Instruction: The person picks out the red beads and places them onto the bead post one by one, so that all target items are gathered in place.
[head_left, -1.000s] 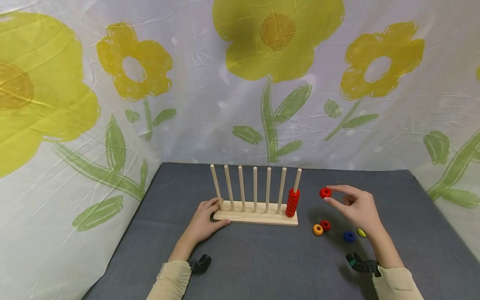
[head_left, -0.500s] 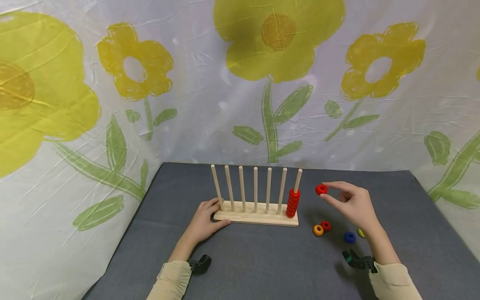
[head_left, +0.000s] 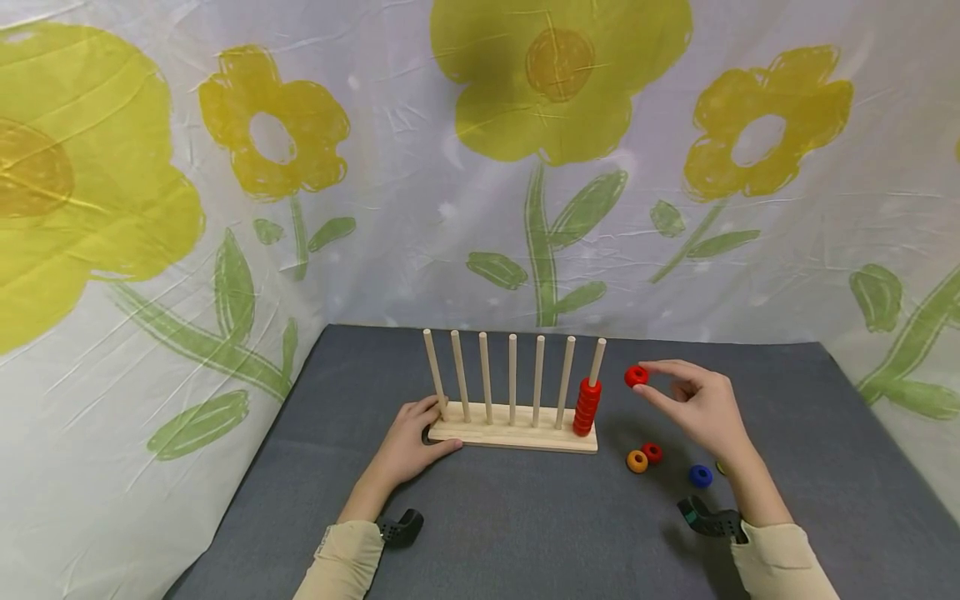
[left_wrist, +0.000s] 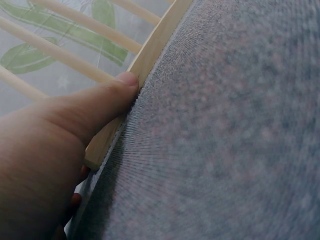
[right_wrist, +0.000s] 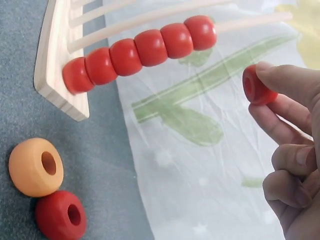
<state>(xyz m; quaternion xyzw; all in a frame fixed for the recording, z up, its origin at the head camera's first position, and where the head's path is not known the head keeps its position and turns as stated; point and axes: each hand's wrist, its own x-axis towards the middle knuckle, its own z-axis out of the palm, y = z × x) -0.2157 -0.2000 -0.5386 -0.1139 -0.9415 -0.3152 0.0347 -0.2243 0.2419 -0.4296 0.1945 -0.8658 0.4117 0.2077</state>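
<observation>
A wooden peg stand (head_left: 517,433) carries a row of upright pegs on a flat base. Its rightmost peg holds a stack of several red beads (right_wrist: 137,52), with the peg's bare tip above them. My left hand (head_left: 408,442) grips the left end of the base, thumb (left_wrist: 112,95) along the front edge and fingers round the far side. To the right of the stack, my right hand (head_left: 701,404) pinches a red bead (right_wrist: 257,85) between thumb and fingertips. This bead is up in the air, near the height of the stack's top, its hole showing.
On the dark grey cloth (head_left: 525,517) lie an orange bead (head_left: 637,462) and a red bead (head_left: 652,452), side by side. A blue bead (head_left: 701,476) and a partly hidden yellow one (head_left: 722,468) lie near my right wrist. A flower-printed curtain (head_left: 375,275) stands behind.
My right hand has moved left and slightly up with the red bead, closer to the stacked peg. The left hand has stayed on the base.
</observation>
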